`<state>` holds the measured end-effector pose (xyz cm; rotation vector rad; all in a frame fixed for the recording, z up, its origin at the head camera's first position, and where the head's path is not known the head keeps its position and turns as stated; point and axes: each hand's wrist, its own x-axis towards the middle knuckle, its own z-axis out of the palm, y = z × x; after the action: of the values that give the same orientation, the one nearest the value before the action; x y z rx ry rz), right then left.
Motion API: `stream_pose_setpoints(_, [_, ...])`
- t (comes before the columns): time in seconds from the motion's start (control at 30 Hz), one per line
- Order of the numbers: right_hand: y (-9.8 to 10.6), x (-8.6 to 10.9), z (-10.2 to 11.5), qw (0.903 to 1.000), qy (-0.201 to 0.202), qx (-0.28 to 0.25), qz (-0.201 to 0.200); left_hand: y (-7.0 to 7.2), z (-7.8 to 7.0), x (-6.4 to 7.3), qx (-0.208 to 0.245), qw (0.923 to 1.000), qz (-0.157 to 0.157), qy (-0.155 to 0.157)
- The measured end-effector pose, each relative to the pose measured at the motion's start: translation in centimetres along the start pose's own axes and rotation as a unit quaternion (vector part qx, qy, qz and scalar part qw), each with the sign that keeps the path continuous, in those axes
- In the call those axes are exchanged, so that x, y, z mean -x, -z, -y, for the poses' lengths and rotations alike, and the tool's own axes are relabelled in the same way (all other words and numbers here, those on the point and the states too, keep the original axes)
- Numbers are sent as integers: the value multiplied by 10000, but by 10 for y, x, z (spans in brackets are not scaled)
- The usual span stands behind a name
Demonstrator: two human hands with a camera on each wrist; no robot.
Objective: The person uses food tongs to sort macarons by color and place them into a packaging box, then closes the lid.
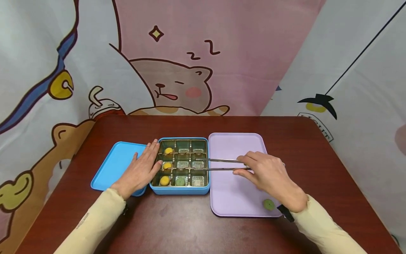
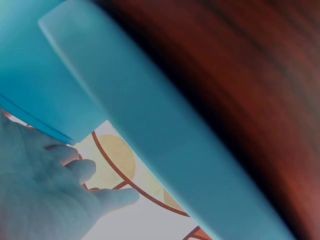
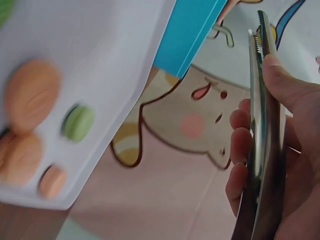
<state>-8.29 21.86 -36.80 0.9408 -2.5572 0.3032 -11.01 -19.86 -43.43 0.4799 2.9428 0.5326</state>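
At the far left of the dark red desk (image 1: 177,225), a blue lid (image 1: 111,165) is lying flat, just beside the box it matches. The left hand (image 1: 141,170) is resting across the lid's right edge with fingers straight and relaxed, its fingertips touching the left wall of the blue box (image 1: 179,191); it is gripping nothing. The box is holding a gold insert divided into nine compartments. Three yellow sweets (image 1: 167,165) are sitting in the left column, one per compartment, and a green sweet (image 1: 180,181) is sitting in the middle compartment of the near row. The other compartments are showing only their foil bottoms.

Metal tongs (image 1: 219,164) are reaching from the right over the middle row of the box, their two arms standing apart and their tips hanging over the right-hand compartments. The right hand (image 1: 269,176) is gripping the tongs by their handle end, fingers curled round them, above the lilac tray (image 1: 234,148) that is lying touching the box's right side. Another green sweet (image 1: 269,204) is sitting on the tray's near right corner, close to the right wrist.
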Motion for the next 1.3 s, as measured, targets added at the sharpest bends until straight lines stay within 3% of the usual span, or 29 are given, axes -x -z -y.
stream_pose_setpoints(0.43, [26,44,-39,9970,-652,58,-422,1,1,0,-8,10000,11,-9])
stream_pose_setpoints(0.9, [28,88,-78,9884,-1494,229,127,-2,1,1,70,10000,18,10])
stream_pose_setpoints(1.3, [29,110,-107,9858,-1528,389,570,-1,1,1,96,9999,-43,-48])
